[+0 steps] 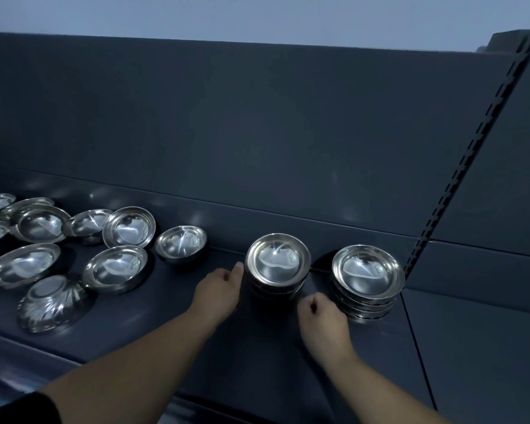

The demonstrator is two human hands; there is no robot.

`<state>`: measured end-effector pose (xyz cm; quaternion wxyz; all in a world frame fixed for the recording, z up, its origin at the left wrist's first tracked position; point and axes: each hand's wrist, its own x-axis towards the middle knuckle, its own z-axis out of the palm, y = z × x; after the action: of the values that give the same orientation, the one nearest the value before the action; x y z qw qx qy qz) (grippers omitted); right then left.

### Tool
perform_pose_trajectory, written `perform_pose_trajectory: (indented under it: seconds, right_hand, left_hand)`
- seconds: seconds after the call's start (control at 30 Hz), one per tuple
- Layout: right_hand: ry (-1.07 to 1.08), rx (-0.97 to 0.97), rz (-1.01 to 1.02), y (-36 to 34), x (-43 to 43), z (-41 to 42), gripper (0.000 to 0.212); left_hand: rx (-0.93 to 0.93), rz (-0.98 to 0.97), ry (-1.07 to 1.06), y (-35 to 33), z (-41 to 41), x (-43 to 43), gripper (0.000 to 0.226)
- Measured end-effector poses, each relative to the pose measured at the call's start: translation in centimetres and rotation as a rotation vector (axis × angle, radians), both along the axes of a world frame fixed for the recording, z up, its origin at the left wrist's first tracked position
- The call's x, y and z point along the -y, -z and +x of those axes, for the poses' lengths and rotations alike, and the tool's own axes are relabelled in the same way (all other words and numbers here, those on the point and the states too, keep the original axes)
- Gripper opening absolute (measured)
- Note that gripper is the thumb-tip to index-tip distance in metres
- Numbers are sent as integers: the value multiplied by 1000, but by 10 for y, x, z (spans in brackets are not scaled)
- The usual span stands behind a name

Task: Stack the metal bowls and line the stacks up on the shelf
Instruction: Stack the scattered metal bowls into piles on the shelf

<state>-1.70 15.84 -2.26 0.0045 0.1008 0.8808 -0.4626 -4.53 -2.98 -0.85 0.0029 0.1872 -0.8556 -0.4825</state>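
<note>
The person's left hand sits against the left side of the middle stack of bowls, thumb tip on its wall and the other fingers tucked out of sight, so it cannot be told whether it grips the stack or only nudges it. The right hand is curled into a loose fist holding nothing, just beside the stack's near right foot. This stack stands mid-shelf, with the taller right stack near it by the slotted upright. The loose bowls lie scattered at the left, one upside-down bowl nearest the front. The likeliest slip is a sideways push landing high on the stack: polished steel bowls nest loosely, so the upper ones could slide off the lower and tip the pile. A hard shove to the right could knock it into the right stack, which sits close to the end of the shelf. The row could also end up crooked, since the middle stack seems to lie slightly farther back than the right one. Bowls fetched later from the crowded left heap may clatter or roll toward the front edge. As for writing, a small greenish sticker shows inside the top bowl, and similar ones in others, all too small to read
</note>
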Motion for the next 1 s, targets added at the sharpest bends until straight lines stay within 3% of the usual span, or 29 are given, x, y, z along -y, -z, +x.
perform_pose_trajectory:
  seconds: [0.07,0.2,0.47,0.7,0.8,1.0]
  right_hand:
    - [-125,42,184,7,1,10,12]
    - [-278,74,412,8,23,20,34]
    - [-437,-52,461,0,111,22,56]
    - [-406,-109,384,-6,226,19,57]
    - [-346,-145,302,-8,273,15,58]
    - [-212,-124,173,-8,334,6,58]
  left_hand:
    - [1,-235,69,4,10,11,39]
    - [-41,-468,203,16,29,46,41]
    - [-202,-748,280,13,53,132,54]
    - [-305,-714,201,-5,66,253,51]
    - [-254,-626,196,-6,71,310,55]
    - [-167,-453,493,15,84,364,73]
